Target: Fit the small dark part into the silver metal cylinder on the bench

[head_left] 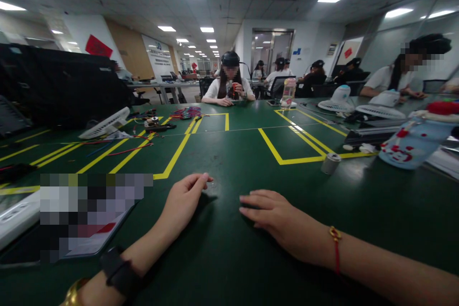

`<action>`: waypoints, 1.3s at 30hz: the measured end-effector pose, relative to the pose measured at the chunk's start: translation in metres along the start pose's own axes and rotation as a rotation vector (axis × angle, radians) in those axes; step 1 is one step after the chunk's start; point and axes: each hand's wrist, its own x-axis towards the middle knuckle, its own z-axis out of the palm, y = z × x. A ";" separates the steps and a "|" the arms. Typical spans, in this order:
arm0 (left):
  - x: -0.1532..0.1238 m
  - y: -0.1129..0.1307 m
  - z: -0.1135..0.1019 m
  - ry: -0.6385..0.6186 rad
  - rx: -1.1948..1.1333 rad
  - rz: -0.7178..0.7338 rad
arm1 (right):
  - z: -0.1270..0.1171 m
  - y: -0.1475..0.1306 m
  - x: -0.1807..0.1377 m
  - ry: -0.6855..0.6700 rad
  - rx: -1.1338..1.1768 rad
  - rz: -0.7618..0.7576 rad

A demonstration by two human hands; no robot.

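Note:
My left hand (186, 201) is above the green table (222, 258), its thumb and forefinger pinched together. At their tips shows a small, clear, roundish piece (213, 183), too faint to name. My right hand (278, 220) is a little way to the right, palm down and low over the tabletop. Its fingers are stretched out toward the left hand, and nothing shows in them. A small silver cylinder (331, 163) stands on the table beyond the right hand.
Left are a phone-like flat object (103, 239), a white power strip (17, 217), loose wires (184, 113) and a white fan (105, 123). Right are a blue bottle (412, 146) and more fans (337, 100). A pink bottle (288, 93) stands farther back. Opposite sits a person (229, 88).

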 end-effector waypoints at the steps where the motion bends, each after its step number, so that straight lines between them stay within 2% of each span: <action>1: 0.000 0.000 0.000 0.003 0.002 0.006 | 0.004 -0.004 0.001 -0.022 0.042 -0.021; 3: -0.001 0.001 0.000 0.003 0.004 0.013 | 0.005 -0.002 -0.001 -0.008 0.079 -0.001; 6: -0.002 0.002 -0.001 0.002 0.002 0.014 | -0.012 0.016 -0.009 0.122 0.038 0.062; 8: -0.002 0.003 -0.002 -0.004 0.006 0.011 | -0.033 0.035 -0.017 0.263 -0.105 0.155; 10: -0.002 0.004 -0.002 -0.007 0.017 0.003 | -0.058 0.058 -0.026 0.354 -0.322 0.329; 13: -0.003 0.005 -0.001 0.001 0.021 0.003 | -0.089 0.091 -0.040 0.271 -0.544 0.632; 15: -0.003 0.005 0.000 0.006 0.020 0.013 | -0.098 0.106 -0.047 0.181 -0.566 0.725; 18: -0.003 0.005 0.000 0.008 0.023 0.018 | -0.100 0.115 -0.052 0.169 -0.572 0.734; 30: -0.003 0.006 -0.001 0.001 0.029 0.010 | -0.104 0.117 -0.054 0.227 -0.612 0.793; 39: -0.003 0.004 -0.001 -0.009 0.026 0.019 | -0.104 0.120 -0.056 0.223 -0.596 0.823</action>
